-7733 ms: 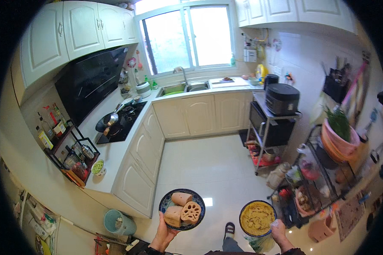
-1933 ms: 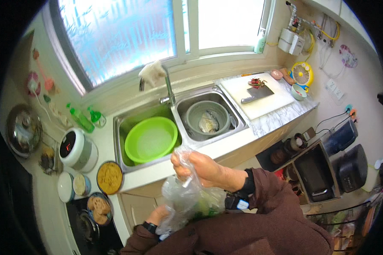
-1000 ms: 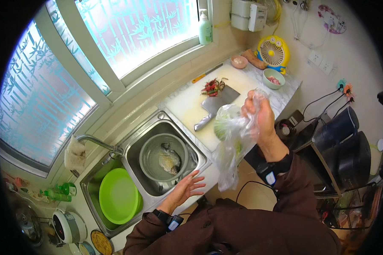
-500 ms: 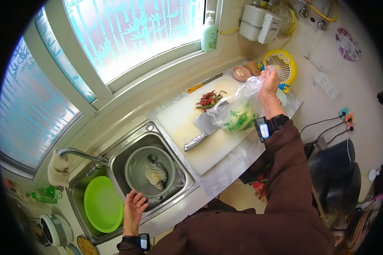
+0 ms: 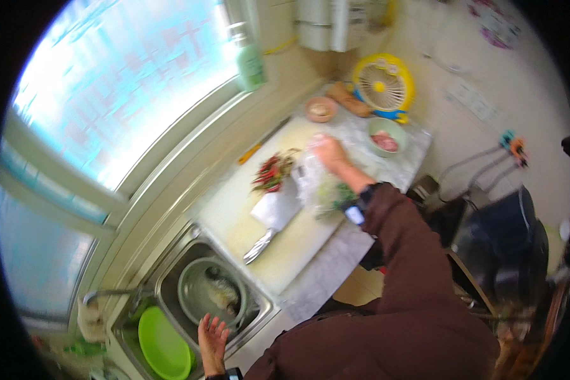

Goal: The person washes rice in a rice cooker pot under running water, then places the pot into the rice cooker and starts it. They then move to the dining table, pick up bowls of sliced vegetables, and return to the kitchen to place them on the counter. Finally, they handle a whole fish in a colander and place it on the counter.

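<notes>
My right hand (image 5: 331, 154) grips the gathered top of a clear plastic bag (image 5: 307, 183), which rests on the white cutting board (image 5: 225, 215). Something pale green shows through its blurred plastic. Just left of the bag lies a cleaver (image 5: 277, 209), handle toward me, and beyond its blade sits a pile of red chilies (image 5: 269, 175). Over the sink's near edge, my left hand (image 5: 213, 339) is empty with its fingers apart. Closest to it is a round colander (image 5: 187, 285) in the sink, with a fish (image 5: 223, 296) inside.
Left of the colander, a bright green basin (image 5: 164, 347) fills the other sink bowl. An orange-handled knife (image 5: 250, 154) lies along the board's far edge. A small pink bowl (image 5: 321, 109), a bowl of meat (image 5: 386, 137) and a yellow fan (image 5: 383, 82) stand at the counter's far end.
My right hand has come down and left with the bag, closer to the board, uncovering the bowl of meat. The whole view has turned rightward and blurred. My left hand stays open by the sink.
</notes>
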`<action>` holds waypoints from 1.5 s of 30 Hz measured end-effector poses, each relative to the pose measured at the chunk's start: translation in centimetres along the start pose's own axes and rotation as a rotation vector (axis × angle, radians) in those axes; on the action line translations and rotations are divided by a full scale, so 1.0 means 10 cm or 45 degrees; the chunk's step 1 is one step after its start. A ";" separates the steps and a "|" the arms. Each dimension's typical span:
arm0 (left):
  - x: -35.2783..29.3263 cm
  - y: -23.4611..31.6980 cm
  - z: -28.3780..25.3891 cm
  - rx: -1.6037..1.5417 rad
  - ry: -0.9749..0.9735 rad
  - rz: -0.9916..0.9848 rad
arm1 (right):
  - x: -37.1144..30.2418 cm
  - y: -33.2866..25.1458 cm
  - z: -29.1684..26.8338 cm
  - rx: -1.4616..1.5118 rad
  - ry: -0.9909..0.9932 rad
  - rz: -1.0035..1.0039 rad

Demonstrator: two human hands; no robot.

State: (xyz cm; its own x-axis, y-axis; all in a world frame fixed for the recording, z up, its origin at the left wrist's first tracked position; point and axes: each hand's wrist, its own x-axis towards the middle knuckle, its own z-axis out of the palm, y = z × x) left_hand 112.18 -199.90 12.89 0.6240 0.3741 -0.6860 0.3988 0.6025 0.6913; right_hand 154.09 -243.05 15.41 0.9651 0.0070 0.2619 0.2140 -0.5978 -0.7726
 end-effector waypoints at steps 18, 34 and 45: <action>0.46 0.11 -0.32 0.138 0.106 -0.016 | 0.14 -0.93 -0.87 -0.652 -0.517 -0.311; 0.97 -0.31 -0.93 0.072 0.353 -0.273 | -0.88 -1.44 -0.92 -0.756 -0.426 -0.313; 1.17 -0.27 -0.92 0.258 0.285 -0.272 | -1.80 -1.53 -0.54 -0.277 -0.062 -0.441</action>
State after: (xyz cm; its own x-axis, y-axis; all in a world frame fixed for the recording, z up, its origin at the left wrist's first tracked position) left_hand 112.23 -190.62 0.91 0.3589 0.4133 -0.8369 0.6433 0.5401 0.5426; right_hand 132.68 -238.41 25.66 0.8489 0.2723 0.4530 0.4954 -0.7087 -0.5023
